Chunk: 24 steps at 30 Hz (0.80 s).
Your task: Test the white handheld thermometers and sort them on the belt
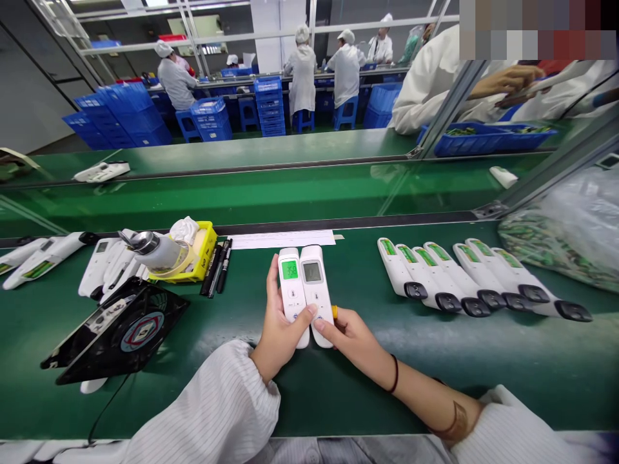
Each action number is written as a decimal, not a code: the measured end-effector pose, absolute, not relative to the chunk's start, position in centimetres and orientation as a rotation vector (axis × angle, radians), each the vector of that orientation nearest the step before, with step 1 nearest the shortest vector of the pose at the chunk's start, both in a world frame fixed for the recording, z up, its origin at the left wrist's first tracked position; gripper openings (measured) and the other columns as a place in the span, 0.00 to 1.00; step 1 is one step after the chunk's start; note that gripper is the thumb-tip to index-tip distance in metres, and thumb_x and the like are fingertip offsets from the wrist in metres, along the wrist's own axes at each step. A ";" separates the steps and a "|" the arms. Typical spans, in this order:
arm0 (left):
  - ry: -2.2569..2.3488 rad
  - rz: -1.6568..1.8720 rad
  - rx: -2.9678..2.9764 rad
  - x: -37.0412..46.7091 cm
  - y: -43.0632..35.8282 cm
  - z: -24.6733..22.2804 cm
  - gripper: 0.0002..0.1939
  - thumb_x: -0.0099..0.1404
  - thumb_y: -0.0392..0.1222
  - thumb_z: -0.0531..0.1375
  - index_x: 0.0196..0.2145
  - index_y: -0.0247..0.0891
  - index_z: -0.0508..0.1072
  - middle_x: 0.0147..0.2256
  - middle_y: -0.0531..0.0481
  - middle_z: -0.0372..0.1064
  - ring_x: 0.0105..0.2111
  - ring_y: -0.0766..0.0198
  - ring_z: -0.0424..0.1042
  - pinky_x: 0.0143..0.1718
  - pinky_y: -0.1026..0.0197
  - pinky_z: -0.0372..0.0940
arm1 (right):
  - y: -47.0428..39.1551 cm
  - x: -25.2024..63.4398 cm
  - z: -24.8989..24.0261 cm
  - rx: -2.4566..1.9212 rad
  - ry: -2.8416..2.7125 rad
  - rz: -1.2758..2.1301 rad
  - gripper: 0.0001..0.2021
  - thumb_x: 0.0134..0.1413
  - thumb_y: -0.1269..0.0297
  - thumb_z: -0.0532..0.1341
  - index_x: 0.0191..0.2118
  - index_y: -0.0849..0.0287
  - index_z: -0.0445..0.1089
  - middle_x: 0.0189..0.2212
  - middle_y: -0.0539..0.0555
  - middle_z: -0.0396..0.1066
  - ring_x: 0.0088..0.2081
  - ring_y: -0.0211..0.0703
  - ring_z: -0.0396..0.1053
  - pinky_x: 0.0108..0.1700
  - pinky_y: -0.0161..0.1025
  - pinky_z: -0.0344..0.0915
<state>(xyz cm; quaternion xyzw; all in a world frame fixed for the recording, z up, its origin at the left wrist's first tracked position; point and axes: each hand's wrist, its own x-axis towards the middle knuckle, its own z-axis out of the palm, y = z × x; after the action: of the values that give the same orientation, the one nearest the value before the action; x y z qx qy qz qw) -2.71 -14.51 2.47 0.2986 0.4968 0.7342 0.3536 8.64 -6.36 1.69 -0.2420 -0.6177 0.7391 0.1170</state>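
Note:
Two white handheld thermometers stand side by side in my hands, almost touching, over the green bench. The left thermometer [293, 293] has a lit green screen with digits on it; my left hand [278, 328] is wrapped round it, thumb on its front. On the right thermometer [316, 290] the screen is grey. My right hand [351, 338] grips that one low down, its thumb on the front near the buttons. Something small and yellow [334, 312] shows by the right fingers. To the right, several white thermometers [442, 277] lie in a row with green strips showing.
On the left are a black fan [140, 328], a yellow basket [207, 251] with a metal bottle [162, 251], black pens [222, 267] and more thermometers [48, 258]. A paper strip [280, 240] lies behind my hands. A green conveyor belt [290, 187] crosses beyond; a plastic bag [570, 225] sits right.

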 end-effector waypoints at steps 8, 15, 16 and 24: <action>1.337 1.822 0.793 -2.2 -14.8 2.9 0.47 0.60 0.40 0.63 0.65 0.51 0.36 0.62 0.43 0.52 0.50 0.55 0.67 0.44 0.59 0.68 | -6.2 8.6 1.2 -0.707 -1.925 2.309 0.21 0.43 0.46 0.65 0.22 0.61 0.63 0.13 0.45 0.60 0.16 0.31 0.57 0.19 0.31 0.54; 1.303 1.824 0.779 -2.0 -14.7 2.8 0.46 0.60 0.40 0.63 0.65 0.52 0.37 0.65 0.45 0.45 0.55 0.55 0.64 0.48 0.59 0.66 | -6.4 8.4 1.6 -0.767 -1.945 2.304 0.19 0.40 0.50 0.68 0.25 0.62 0.65 0.12 0.43 0.60 0.14 0.29 0.56 0.16 0.29 0.53; 1.301 1.823 0.778 -2.0 -14.6 2.7 0.46 0.60 0.40 0.63 0.65 0.52 0.37 0.65 0.46 0.45 0.55 0.55 0.63 0.49 0.59 0.66 | -6.4 8.4 1.7 -0.774 -1.943 2.302 0.19 0.40 0.50 0.68 0.26 0.62 0.66 0.12 0.43 0.59 0.14 0.29 0.56 0.16 0.29 0.53; 1.315 1.813 0.753 -1.9 -14.7 2.8 0.46 0.60 0.39 0.63 0.65 0.54 0.38 0.64 0.45 0.47 0.51 0.55 0.67 0.45 0.59 0.68 | -6.8 8.1 1.3 -0.844 -1.948 2.268 0.17 0.43 0.53 0.66 0.25 0.63 0.67 0.14 0.46 0.62 0.15 0.31 0.59 0.16 0.29 0.55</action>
<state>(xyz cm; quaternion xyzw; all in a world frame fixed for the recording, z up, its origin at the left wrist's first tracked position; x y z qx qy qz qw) -1.87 -14.74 2.78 0.2949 0.5150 0.7097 0.3796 8.05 -6.77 1.28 -0.2715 -0.6269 0.7300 0.0174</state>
